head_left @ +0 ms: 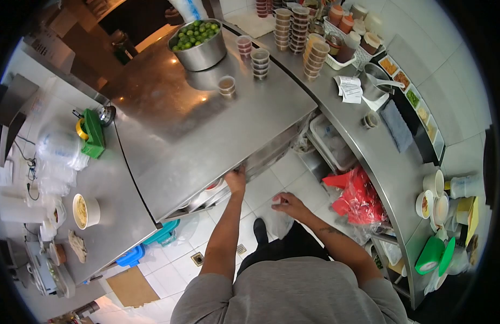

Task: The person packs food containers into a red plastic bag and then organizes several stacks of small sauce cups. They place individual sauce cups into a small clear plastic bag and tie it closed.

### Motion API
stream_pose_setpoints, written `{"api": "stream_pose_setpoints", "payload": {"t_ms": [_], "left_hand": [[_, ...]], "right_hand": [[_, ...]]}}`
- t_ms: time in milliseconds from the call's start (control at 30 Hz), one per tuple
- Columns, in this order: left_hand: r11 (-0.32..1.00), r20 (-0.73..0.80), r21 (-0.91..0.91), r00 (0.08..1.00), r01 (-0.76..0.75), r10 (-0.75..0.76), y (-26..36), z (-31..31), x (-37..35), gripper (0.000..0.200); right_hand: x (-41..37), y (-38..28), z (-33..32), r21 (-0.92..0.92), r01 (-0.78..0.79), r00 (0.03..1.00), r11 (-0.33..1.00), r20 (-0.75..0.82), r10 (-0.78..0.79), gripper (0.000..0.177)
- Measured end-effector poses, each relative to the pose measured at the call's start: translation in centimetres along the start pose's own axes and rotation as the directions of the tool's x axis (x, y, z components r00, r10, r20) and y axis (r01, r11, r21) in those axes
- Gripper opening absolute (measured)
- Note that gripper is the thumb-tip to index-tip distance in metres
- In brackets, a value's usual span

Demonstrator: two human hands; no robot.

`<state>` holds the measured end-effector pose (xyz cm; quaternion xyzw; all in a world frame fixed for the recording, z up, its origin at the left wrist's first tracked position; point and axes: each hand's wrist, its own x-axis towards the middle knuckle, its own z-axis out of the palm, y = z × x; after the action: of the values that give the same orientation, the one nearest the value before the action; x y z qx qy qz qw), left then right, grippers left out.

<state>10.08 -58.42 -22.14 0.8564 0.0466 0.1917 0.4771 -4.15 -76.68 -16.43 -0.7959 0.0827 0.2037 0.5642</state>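
Plastic bag [281,223]: hangs from the right hand, over the floor [254,195], outside the near edge of the middle table [169,146] and between that table's two near corners.
Direction: its gathered end points up into the fingers; its loose end points down, toward the person's dark-clad legs.
Long axis: roughly upright, running from the fingers down to the loose end.
Right hand [291,206]: fingers pinched narrow on the bag.
Left hand [236,180]: at the near edge of the middle table; whether it grips anything, I cannot tell.
Nearby: red plastic packaging [358,200] under the right-side table [404,186], well apart from the bag.
Hard to make out: a small reddish spot at the right fingertips; the bag's clear outline against pale tiles; its contents.
Hidden: left fingertips, partly, at the edge.
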Motion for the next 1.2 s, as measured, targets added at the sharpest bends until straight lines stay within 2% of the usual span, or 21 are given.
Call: {"api": "stream_pose_setpoints", "payload": {"t_ms": [100, 167, 267, 400, 467, 567, 700, 833, 967, 1033, 1133, 1200], "left_hand": [[0.999, 0.1, 0.014, 0.994, 0.046, -0.047, -3.1, 0.7, -0.1, 0.037], [0.997, 0.174, 0.054, 0.983, 0.047, -0.055, -4.2, 0.8, -0.3, 0.038], [0.996, 0.094, -0.079, 0.995, 0.035, -0.028, -3.2, 0.3, -0.6, 0.03], [0.966, 0.162, -0.255, 0.987, 0.053, -0.012, -0.4, -1.3, -0.9, 0.035], [0.958, 0.161, -0.282, 0.987, 0.04, 0.006, -1.0, -1.2, -1.2, 0.036], [0.98, 0.184, -0.189, 0.979, -0.055, 0.091, -1.4, -1.4, -1.7, 0.037], [0.989, 0.221, -0.149, 0.974, -0.014, 0.047, -1.1, -2.1, -2.2, 0.034], [0.991, 0.273, -0.136, 0.961, -0.013, 0.05, -0.4, -2.4, -3.9, 0.034], [0.995, 0.425, -0.095, 0.905, 0.036, 0.008, 3.3, -3.6, -5.6, 0.033], [0.989, 0.47, -0.148, 0.879, -0.008, 0.078, 4.7, -3.0, -6.2, 0.042], [0.968, 0.513, -0.199, 0.826, -0.151, 0.234, 9.0, -1.9, -5.6, 0.051], [0.965, 0.536, -0.193, 0.805, -0.178, 0.255, 12.9, -0.6, -4.3, 0.05]], "right_hand": [[2.5, -3.1, -0.2, -0.099, 0.092, 0.993, 0.991, -0.07, -0.099, 0.041], [3.7, -6.3, -0.5, -0.107, 0.101, 0.991, 0.989, -0.079, -0.11, 0.05], [6.6, -8.8, -0.1, -0.14, 0.183, 0.971, 0.973, -0.127, -0.201, 0.066], [9.0, -10.5, 1.1, -0.339, 0.27, 0.933, 0.901, -0.138, -0.332, 0.079], [8.9, -11.3, 1.6, -0.328, 0.302, 0.922, 0.895, -0.138, -0.361, 0.08], [8.9, -10.6, 2.5, -0.308, 0.33, 0.908, 0.892, -0.153, -0.389, 0.077], [8.1, -10.5, 2.7, -0.213, 0.346, 0.906, 0.914, -0.179, -0.384, 0.07], [6.6, -9.3, 2.9, -0.216, 0.328, 0.898, 0.92, -0.23, -0.374, 0.066], [3.3, -8.4, 1.5, -0.24, 0.312, 0.886, 0.919, -0.276, -0.372, 0.064], [1.6, -8.6, -0.1, -0.248, 0.307, 0.872, 0.919, -0.312, -0.376, 0.064], [-0.6, -10.0, -3.6, -0.248, 0.323, 0.826, 0.914, -0.398, -0.4, 0.062], [-1.1, -11.2, -6.7, -0.256, 0.356, 0.768, 0.899, -0.468, -0.437, 0.062]]}}
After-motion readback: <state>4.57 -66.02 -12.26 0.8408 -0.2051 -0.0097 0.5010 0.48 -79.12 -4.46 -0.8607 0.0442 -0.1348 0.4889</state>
